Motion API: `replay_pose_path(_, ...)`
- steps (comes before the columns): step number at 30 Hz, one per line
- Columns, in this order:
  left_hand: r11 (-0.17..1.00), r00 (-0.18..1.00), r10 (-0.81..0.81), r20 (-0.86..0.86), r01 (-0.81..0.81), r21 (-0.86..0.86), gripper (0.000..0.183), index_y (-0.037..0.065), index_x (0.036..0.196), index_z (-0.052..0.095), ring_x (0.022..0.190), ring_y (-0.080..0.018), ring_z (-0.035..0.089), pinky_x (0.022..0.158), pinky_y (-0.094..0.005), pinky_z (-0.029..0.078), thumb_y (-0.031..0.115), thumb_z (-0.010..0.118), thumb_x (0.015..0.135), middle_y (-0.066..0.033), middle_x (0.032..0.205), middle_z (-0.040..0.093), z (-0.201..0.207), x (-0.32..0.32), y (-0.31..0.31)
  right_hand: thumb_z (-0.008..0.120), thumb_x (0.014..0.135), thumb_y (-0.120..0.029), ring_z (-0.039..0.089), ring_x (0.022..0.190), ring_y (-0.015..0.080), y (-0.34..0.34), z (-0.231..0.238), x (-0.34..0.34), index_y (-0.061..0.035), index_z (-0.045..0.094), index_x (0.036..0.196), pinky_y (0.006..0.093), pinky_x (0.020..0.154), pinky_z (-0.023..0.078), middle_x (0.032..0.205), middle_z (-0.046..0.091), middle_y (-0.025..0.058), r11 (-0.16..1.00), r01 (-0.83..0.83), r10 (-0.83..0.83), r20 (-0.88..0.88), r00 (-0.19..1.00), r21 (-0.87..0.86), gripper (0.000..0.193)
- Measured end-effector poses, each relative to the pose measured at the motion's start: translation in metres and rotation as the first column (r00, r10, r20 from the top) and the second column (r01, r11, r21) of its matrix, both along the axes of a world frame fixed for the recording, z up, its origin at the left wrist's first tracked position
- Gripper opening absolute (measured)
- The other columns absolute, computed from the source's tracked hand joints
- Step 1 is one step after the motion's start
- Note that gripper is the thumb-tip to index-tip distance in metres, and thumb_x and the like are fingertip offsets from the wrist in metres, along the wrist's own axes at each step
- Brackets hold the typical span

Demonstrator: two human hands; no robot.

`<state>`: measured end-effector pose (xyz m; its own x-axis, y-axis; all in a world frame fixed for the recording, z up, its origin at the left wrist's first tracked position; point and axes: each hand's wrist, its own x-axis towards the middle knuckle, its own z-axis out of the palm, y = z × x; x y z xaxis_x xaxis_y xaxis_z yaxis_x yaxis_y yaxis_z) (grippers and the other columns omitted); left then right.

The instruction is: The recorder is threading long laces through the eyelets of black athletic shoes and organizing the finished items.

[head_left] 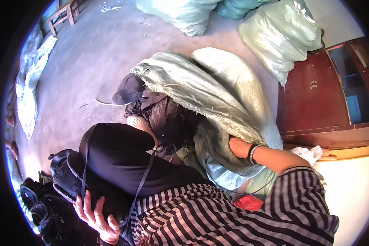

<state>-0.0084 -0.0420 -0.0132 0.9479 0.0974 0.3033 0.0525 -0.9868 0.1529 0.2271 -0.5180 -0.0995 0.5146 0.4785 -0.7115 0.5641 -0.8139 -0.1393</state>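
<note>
My left hand (96, 215) lies with fingers stretched and apart against black cloth at my left thigh, beside a black cap-like item (65, 174). My right hand (238, 147) reaches into the mouth of a large pale woven sack (184, 80); its fingers are hidden under the fold. A dark bracelet circles that wrist. Dark cap-like items and black material (164, 119) lie at the sack's mouth, one dark cap (129, 88) with its brim toward the left. A thin dark cord (143, 180) hangs across my lap.
More black items (45, 209) are heaped at lower left. Full pale sacks (281, 37) stand at the back. To the right is a dark red cabinet (309, 94), with a white plastic bag (309, 155) near its base. A wooden stool (63, 16) stands at far left.
</note>
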Motion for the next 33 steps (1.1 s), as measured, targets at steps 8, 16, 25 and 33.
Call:
replay_pose_path(8,0.999,0.998,0.032,-0.055,-0.033,-0.012,0.054,0.007,0.105,0.060,0.131,-0.0376,0.029,0.108,-0.0549,0.017,0.049,0.027,0.093,-0.0147,0.134,0.045,0.004,0.003,-0.006,0.048,0.080,-0.019,0.059,0.091,0.0427,-0.095,-0.044,-0.022,0.0007,0.066,0.096,0.0504,0.086,0.043,0.098,0.063,0.0232,0.638,-0.477,0.660,0.112,0.743,-0.604,0.031)
replay_pose_path(16,0.997,0.995,0.078,-0.059,-0.078,-0.011,0.053,0.006,0.102,0.061,0.131,-0.0371,0.029,0.107,-0.0557,0.016,0.048,0.029,0.093,-0.0144,0.133,0.046,0.008,-0.009,-0.006,0.050,0.081,-0.022,0.058,0.097,0.0422,-0.101,-0.061,0.002,0.0025,0.064,0.098,0.0496,0.089,0.041,0.104,0.061,0.0251,0.880,-0.195,0.396,0.440,0.806,-0.434,0.033)
replay_pose_path(25,0.997,1.000,0.026,0.003,-0.026,-0.066,0.050,0.008,0.100,0.063,0.130,-0.0368,0.031,0.107,-0.0555,0.017,0.047,0.033,0.091,-0.0138,0.131,0.048,-0.002,0.005,-0.004,0.052,0.082,-0.026,0.056,0.103,0.0417,-0.122,-0.051,-0.001,0.0045,0.063,0.100,0.0488,0.092,0.039,0.111,0.058,0.0273,0.954,0.247,-0.059,0.698,0.714,-0.171,0.037)
replay_pose_path(33,0.996,1.000,0.021,0.011,-0.020,-0.088,0.047,0.009,0.099,0.064,0.128,-0.0372,0.033,0.106,-0.0558,0.017,0.045,0.036,0.089,-0.0136,0.129,0.049,-0.002,-0.001,-0.002,0.069,0.072,-0.040,0.061,0.092,0.0270,-0.080,0.039,0.035,-0.0013,0.068,0.093,0.0397,0.079,0.047,0.098,0.066,0.0148,0.685,0.717,-0.709,0.344,0.615,0.131,0.044)
